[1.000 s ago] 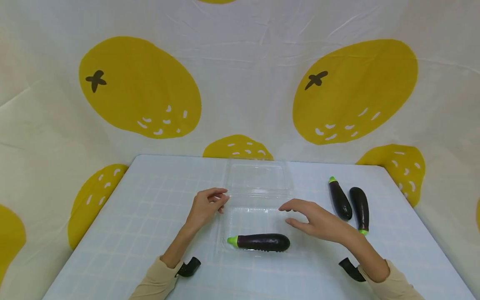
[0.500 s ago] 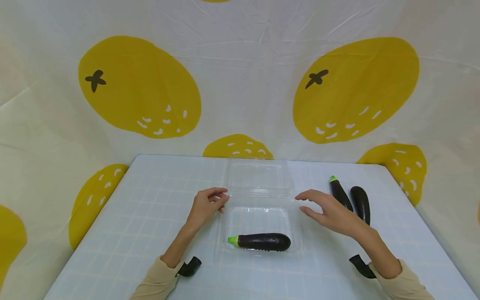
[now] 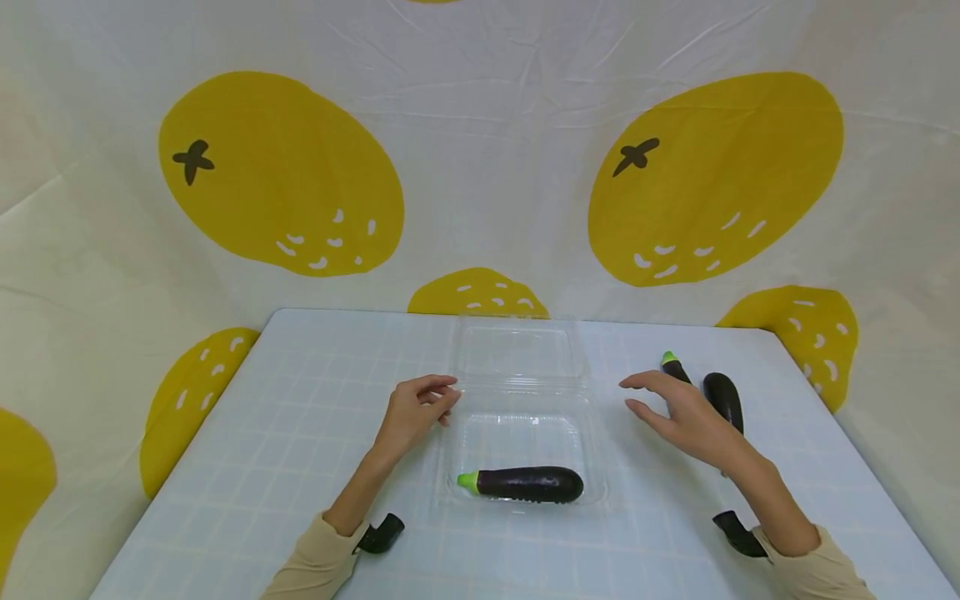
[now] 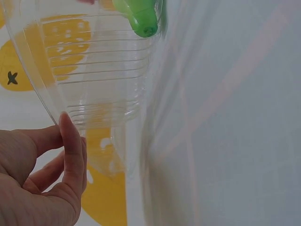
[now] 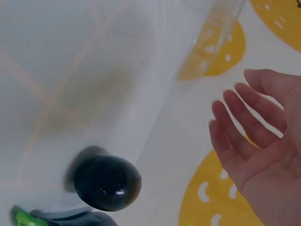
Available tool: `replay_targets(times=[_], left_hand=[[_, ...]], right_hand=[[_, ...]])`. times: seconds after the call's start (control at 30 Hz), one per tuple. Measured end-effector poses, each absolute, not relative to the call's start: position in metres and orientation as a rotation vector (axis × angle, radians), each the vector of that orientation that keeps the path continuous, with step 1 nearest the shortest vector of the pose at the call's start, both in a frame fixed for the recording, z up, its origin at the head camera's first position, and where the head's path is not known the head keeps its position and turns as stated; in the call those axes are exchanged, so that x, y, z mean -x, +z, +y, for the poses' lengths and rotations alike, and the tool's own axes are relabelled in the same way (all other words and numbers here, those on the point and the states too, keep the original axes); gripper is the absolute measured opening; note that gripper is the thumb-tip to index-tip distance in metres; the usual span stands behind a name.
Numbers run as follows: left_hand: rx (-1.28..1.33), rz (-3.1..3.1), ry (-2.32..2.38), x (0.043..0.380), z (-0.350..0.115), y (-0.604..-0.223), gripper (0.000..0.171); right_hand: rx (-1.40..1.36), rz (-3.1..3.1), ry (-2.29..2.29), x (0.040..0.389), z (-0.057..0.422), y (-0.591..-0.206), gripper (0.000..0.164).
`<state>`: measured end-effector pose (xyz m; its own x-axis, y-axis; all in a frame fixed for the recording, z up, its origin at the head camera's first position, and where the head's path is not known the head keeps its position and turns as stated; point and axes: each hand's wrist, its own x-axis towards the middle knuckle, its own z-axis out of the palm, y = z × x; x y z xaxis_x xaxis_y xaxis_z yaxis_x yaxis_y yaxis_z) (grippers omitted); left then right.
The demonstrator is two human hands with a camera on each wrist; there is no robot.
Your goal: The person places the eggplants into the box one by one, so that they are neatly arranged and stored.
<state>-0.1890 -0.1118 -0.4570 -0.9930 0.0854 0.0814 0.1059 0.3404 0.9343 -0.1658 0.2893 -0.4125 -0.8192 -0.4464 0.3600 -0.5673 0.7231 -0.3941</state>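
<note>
A clear plastic clamshell container (image 3: 517, 433) lies on the table with its lid (image 3: 517, 350) laid back. Across its near side rests a dark purple eggplant (image 3: 528, 484), green stem end to the left. My left hand (image 3: 416, 412) pinches the container's left rim near the hinge between thumb and finger; the left wrist view shows the green stem (image 4: 143, 21) through the wall. Right of the container, my right hand (image 3: 693, 421) hovers with fingers spread and nothing in them. It partly hides two more eggplants, one with a green tip (image 3: 672, 367) and one beside it (image 3: 723, 400).
The table (image 3: 315, 358) bears a pale checked cloth. Behind it hangs a white curtain (image 3: 495, 167) printed with large yellow fruit. A black wrist device sits under each sleeve.
My right hand has moved right, away from above the container and over to the two loose eggplants, now covering part of them. The left hand stays at the rim.
</note>
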Motion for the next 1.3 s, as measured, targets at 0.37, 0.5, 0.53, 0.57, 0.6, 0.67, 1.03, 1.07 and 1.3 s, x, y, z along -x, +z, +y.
replay_targets(times=[0.37, 0.5, 0.53, 0.57, 0.6, 0.67, 1.03, 1.07, 1.3], left_hand=[[0.181, -2.54, -1.806, 0.19, -0.111, -0.458, 0.029], [0.18, -2.54, -1.812, 0.19, -0.111, -0.457, 0.03], [0.178, -2.542, -1.81, 0.19, -0.111, -0.457, 0.03], [0.178, -2.543, -1.81, 0.19, -0.111, -0.457, 0.03], [0.179, -2.543, -1.812, 0.19, -0.111, -0.456, 0.03], [0.182, -2.543, -1.813, 0.189, -0.112, -0.456, 0.031], [0.225, -2.498, -1.846, 0.19, -0.112, -0.457, 0.029], [0.224, -2.499, -1.844, 0.19, -0.112, -0.457, 0.028], [0.208, -2.503, -1.846, 0.191, -0.112, -0.458, 0.028]], right_hand=[[-0.703, -2.595, 0.706, 0.17, 0.309, -0.424, 0.032], [-0.676, -2.558, 0.737, 0.172, 0.317, -0.429, 0.032], [-0.672, -2.547, 0.738, 0.172, 0.318, -0.431, 0.032], [-0.668, -2.537, 0.745, 0.173, 0.32, -0.432, 0.032], [-0.661, -2.528, 0.749, 0.174, 0.323, -0.435, 0.033], [-0.638, -2.528, 0.75, 0.175, 0.327, -0.438, 0.032], [-0.493, -2.668, 0.734, 0.171, 0.343, -0.447, 0.031], [-0.485, -2.676, 0.739, 0.171, 0.343, -0.448, 0.03], [-0.429, -2.722, 0.74, 0.171, 0.348, -0.451, 0.032]])
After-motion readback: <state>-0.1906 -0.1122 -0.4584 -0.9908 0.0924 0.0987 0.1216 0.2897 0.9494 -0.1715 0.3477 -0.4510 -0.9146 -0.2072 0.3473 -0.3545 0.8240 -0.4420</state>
